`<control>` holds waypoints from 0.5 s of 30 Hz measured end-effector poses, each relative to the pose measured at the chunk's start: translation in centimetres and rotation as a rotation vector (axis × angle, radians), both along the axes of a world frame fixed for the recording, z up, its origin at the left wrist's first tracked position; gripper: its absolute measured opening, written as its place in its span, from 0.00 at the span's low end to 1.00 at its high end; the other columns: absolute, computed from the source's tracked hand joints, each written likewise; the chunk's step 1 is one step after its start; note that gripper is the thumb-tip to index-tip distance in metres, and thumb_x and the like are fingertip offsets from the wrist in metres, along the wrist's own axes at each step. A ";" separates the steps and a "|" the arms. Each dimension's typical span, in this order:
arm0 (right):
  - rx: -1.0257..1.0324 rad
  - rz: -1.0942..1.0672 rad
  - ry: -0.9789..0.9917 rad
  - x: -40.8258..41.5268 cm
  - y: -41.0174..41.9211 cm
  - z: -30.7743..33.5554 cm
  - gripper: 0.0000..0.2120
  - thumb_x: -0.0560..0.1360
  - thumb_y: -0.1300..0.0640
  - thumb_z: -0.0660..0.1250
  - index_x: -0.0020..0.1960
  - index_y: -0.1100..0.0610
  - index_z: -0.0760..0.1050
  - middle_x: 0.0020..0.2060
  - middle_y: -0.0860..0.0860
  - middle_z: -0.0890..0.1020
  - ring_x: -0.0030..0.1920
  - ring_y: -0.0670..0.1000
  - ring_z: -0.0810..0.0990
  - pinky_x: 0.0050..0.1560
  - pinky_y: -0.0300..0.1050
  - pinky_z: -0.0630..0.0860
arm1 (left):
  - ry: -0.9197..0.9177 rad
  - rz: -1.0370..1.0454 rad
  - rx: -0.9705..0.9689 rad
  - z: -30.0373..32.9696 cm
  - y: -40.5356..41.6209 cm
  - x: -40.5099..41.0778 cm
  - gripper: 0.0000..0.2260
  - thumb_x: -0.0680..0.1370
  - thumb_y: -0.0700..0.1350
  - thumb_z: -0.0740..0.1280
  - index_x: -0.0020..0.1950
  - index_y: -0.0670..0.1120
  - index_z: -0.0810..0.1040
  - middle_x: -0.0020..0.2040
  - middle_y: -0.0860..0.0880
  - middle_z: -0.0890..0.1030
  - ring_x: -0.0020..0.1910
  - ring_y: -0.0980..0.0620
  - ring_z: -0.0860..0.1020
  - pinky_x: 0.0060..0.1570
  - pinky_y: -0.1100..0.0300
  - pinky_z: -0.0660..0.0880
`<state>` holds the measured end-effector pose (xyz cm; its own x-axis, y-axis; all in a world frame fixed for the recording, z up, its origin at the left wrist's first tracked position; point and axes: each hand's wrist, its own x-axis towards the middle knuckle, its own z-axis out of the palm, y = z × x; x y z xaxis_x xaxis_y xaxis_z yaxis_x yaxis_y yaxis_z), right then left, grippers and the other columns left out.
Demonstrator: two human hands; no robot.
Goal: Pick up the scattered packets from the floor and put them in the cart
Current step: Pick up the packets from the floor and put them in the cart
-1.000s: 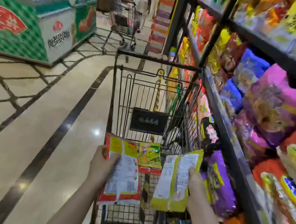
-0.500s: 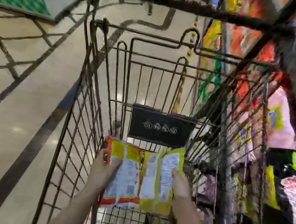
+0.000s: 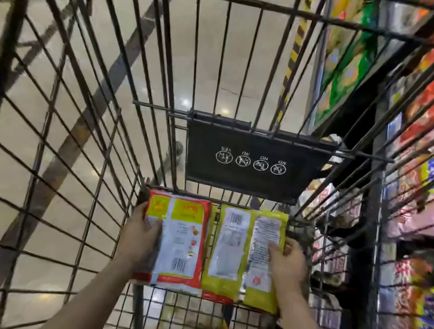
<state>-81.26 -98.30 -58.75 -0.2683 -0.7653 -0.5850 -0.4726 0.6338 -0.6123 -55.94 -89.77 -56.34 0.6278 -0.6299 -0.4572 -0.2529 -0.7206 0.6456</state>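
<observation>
Step in hand, as judged: lowering two packets to the bottom of the cart (image 3: 53,140).

Left hand (image 3: 139,240) at 7 o'clock of centre, gripping the red packet (image 3: 182,240) along its left edge; fingers curled onto the printed back face, thumb out of sight behind. Right hand (image 3: 286,265) at 5 o'clock, gripping the yellow packet (image 3: 236,251) along its right edge, fingers spread narrowly over the label panel. Both packets held flat, backs up, barcodes visible, long edges touching or slightly overlapping at the middle; which, cannot be told.

Packets deep inside the basket, just above the wire floor (image 3: 187,317), just short of the front wall. Contact with the floor not confirmed. A red strip (image 3: 217,297) shows under the yellow packet's lower edge at 6 o'clock, probably a further packet already lying there.

Black sign panel (image 3: 253,161) at 12 o'clock, hung on the front wall. Stocked shelves (image 3: 427,181) from 1 to 5 o'clock outside the right side wall. Polished floor (image 3: 39,81) at 9 o'clock.

Recommendations for doing the step well:
- Keep both packets level and lower until resting; release only then, not from height.
- Open both hands together to avoid one packet tipping across the other.
- Draw hands straight back and up toward 6 o'clock, clear of the side wires.
- Expect light, slippery film packs; a corner may slide on the wire grid, so set flat rather than on edge.
</observation>
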 end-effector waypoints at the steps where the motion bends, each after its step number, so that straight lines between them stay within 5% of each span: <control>1: 0.012 0.074 0.132 -0.2 -0.3 0.1 0.09 0.76 0.57 0.67 0.55 0.59 0.76 0.49 0.59 0.82 0.50 0.58 0.80 0.43 0.44 0.71 | -0.041 -0.023 -0.001 -0.4 0.0 0.1 0.15 0.76 0.37 0.65 0.63 0.41 0.73 0.49 0.43 0.80 0.49 0.45 0.78 0.47 0.58 0.70; 4: 0.011 0.204 0.240 -0.4 -1.1 0.1 0.18 0.76 0.53 0.65 0.64 0.58 0.73 0.55 0.59 0.80 0.55 0.60 0.78 0.50 0.48 0.73 | -0.124 -0.065 0.018 -0.9 -0.3 0.3 0.13 0.75 0.35 0.65 0.59 0.37 0.74 0.53 0.38 0.80 0.53 0.40 0.77 0.49 0.55 0.70; 10: -0.042 0.241 0.192 -0.4 -1.0 4.1 0.17 0.75 0.50 0.65 0.62 0.54 0.74 0.57 0.57 0.79 0.55 0.58 0.78 0.51 0.49 0.74 | -0.177 -0.185 0.067 1.5 -0.6 0.9 0.11 0.74 0.40 0.65 0.56 0.41 0.75 0.51 0.40 0.79 0.52 0.39 0.77 0.50 0.51 0.74; 13: -0.027 0.366 0.272 -0.7 -0.4 8.0 0.13 0.75 0.51 0.65 0.59 0.53 0.74 0.55 0.55 0.78 0.53 0.56 0.77 0.44 0.45 0.71 | -0.253 -0.408 0.093 5.0 -0.8 0.2 0.13 0.76 0.41 0.64 0.60 0.39 0.74 0.56 0.38 0.76 0.56 0.39 0.75 0.52 0.51 0.72; 15: -0.012 0.525 0.329 -0.8 0.4 11.3 0.15 0.76 0.51 0.64 0.61 0.50 0.72 0.57 0.52 0.77 0.56 0.54 0.76 0.49 0.46 0.71 | -0.294 -0.617 0.064 8.3 -1.1 -0.8 0.15 0.78 0.44 0.63 0.64 0.41 0.73 0.59 0.40 0.77 0.57 0.41 0.76 0.53 0.53 0.72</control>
<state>-82.11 -97.92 -47.49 -0.0190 -0.8501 -0.5262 -0.8850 0.2592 -0.3867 -56.78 -90.84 -48.07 0.2666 -0.8895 -0.3711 -0.7873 -0.4231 0.4485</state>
